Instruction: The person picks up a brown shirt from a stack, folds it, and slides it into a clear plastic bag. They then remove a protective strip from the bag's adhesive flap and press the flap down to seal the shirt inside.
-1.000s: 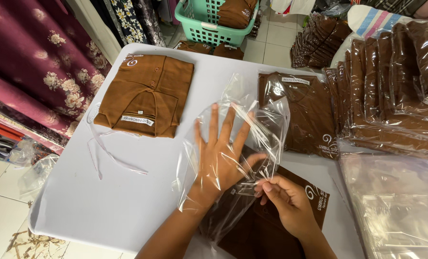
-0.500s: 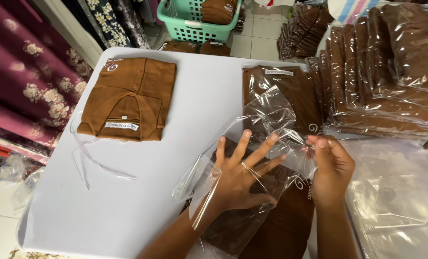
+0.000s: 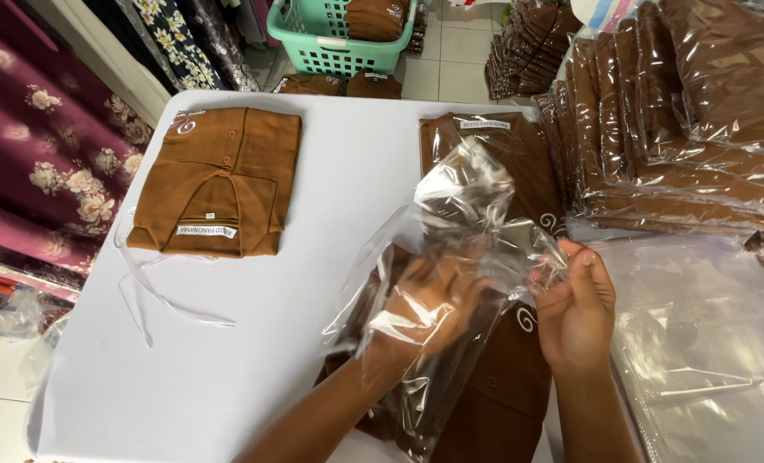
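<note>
My left hand (image 3: 429, 300) is pushed inside a clear plastic bag (image 3: 459, 214), fingers curled against the film. My right hand (image 3: 575, 300) pinches the bag's open edge on the right side. Under both hands lies a folded brown shirt (image 3: 510, 386) with a white swirl emblem. A second brown shirt inside a clear bag (image 3: 527, 163) lies just beyond on the white table (image 3: 330, 214). A folded unbagged brown shirt (image 3: 219, 180) sits at the table's far left.
A tall stack of bagged brown shirts (image 3: 690, 111) fills the right. Flat empty clear bags (image 3: 707, 343) lie at the lower right. A teal laundry basket (image 3: 339, 43) with brown garments stands on the floor beyond the table. Floral fabric (image 3: 39, 146) hangs at left.
My left hand went from spread flat in the bag to curled, raised deeper inside it. My right hand moved up to the bag's right edge. The bag bunched upward.
</note>
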